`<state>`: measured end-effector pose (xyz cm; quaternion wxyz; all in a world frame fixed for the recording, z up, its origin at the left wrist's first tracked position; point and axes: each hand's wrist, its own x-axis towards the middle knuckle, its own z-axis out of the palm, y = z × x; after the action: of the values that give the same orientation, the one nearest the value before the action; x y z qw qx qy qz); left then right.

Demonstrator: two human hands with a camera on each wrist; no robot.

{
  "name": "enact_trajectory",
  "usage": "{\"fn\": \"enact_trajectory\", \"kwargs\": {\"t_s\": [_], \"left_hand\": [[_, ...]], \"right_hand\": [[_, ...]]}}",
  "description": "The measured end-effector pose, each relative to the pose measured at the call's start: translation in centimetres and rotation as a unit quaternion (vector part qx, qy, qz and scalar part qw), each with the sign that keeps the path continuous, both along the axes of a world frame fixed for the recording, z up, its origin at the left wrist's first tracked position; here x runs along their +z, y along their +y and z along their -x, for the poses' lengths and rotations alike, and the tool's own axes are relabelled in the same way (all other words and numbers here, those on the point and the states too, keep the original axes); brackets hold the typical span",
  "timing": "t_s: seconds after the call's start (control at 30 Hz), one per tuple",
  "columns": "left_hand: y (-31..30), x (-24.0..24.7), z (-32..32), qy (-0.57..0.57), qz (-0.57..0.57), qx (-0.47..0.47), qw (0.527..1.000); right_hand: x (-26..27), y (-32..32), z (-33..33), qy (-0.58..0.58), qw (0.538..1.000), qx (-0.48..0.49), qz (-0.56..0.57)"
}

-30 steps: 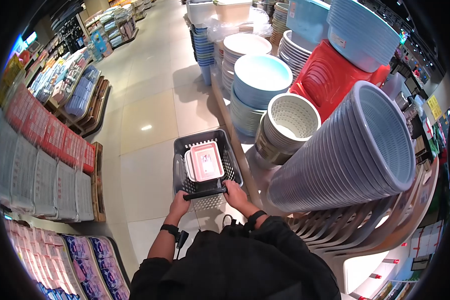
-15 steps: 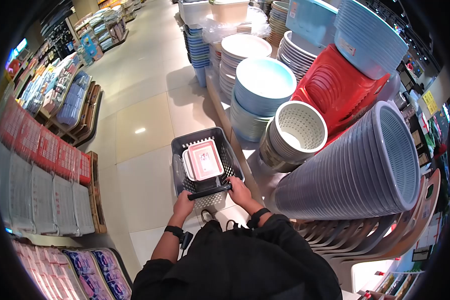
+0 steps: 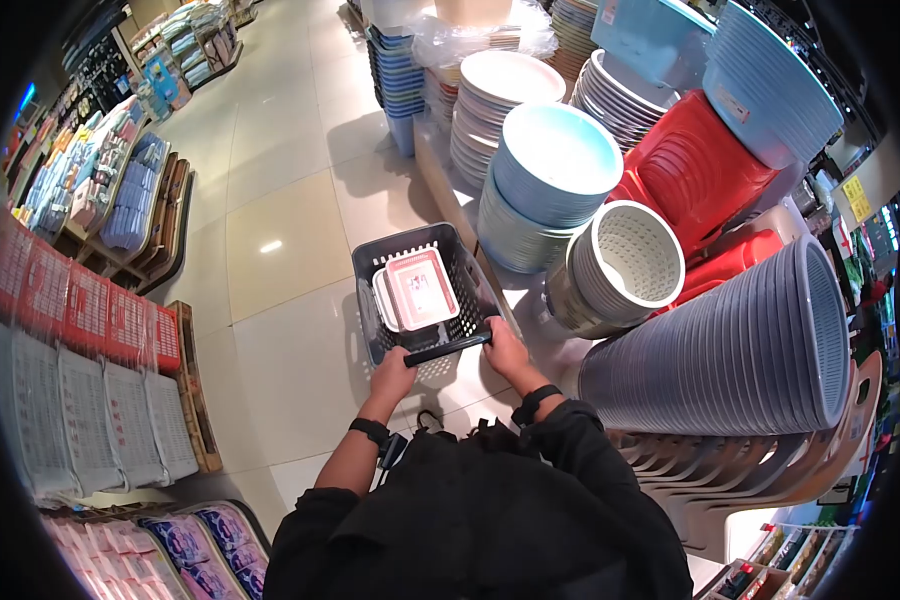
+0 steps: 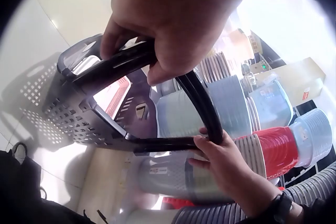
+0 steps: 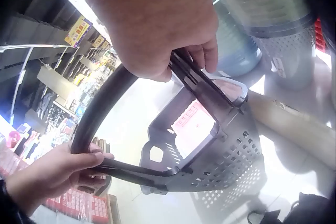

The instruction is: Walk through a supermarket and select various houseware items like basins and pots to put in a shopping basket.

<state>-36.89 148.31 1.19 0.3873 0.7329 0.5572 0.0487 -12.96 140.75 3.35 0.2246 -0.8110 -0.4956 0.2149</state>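
My left hand (image 3: pixel 394 373) grips the left end of a black carrying handle (image 3: pixel 440 351), and my right hand (image 3: pixel 508 348) grips its right end. Below and ahead of the hands hangs a dark grey shopping basket (image 3: pixel 367 318) with perforated walls. Inside it a pink-rimmed plastic container (image 3: pixel 422 287) lies over a white one (image 3: pixel 384 302). In the left wrist view, the left hand (image 4: pixel 168 19) curls over the handle, with the right hand (image 4: pixel 226 163) at the far corner. The right wrist view shows the right hand (image 5: pixel 152 24) wrapped around the bar.
Along the right side stand stacked blue basins (image 3: pixel 560 160), pale perforated bins (image 3: pixel 625 255), red plastic stools (image 3: pixel 700 165) and a leaning stack of purple-grey baskets (image 3: pixel 710 350). A tiled aisle (image 3: pixel 280 220) runs ahead. Wrapped red and white crates (image 3: pixel 120 320) sit on a pallet at left.
The basket has shifted slightly up and right in the head view, and the stacks on the right have moved further right. Both hands keep their grip on the handle.
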Motion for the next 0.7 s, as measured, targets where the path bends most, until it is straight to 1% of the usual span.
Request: {"fn": "enact_trajectory", "kwargs": {"t_s": [0.23, 0.47, 0.5, 0.53, 0.67, 0.7], "left_hand": [[2.8, -0.3, -0.5, 0.0, -0.009, -0.01, 1.0], [5.4, 0.6, -0.9, -0.006, 0.008, 0.017, 1.0], [5.8, 0.6, -1.0, -0.01, 0.006, 0.024, 1.0], [6.3, 0.4, -0.9, -0.012, 0.002, 0.019, 1.0], [8.5, -0.1, 0.2, -0.022, 0.019, -0.009, 1.0], [9.9, 0.1, 0.4, -0.029, 0.045, -0.05, 0.997]], "right_hand": [[-0.4, 2.5, -0.7, -0.009, 1.0, 0.015, -0.01], [0.0, 5.4, -1.2, 0.003, 0.999, 0.04, -0.017], [-0.6, 5.9, -1.5, 0.001, 0.998, 0.049, -0.033], [-0.6, 6.3, -1.6, 0.001, 0.998, 0.057, -0.005], [-0.5, 7.6, -2.3, 0.01, 0.995, 0.095, 0.003], [0.5, 8.0, -3.2, 0.025, 0.994, 0.102, 0.021]]}}
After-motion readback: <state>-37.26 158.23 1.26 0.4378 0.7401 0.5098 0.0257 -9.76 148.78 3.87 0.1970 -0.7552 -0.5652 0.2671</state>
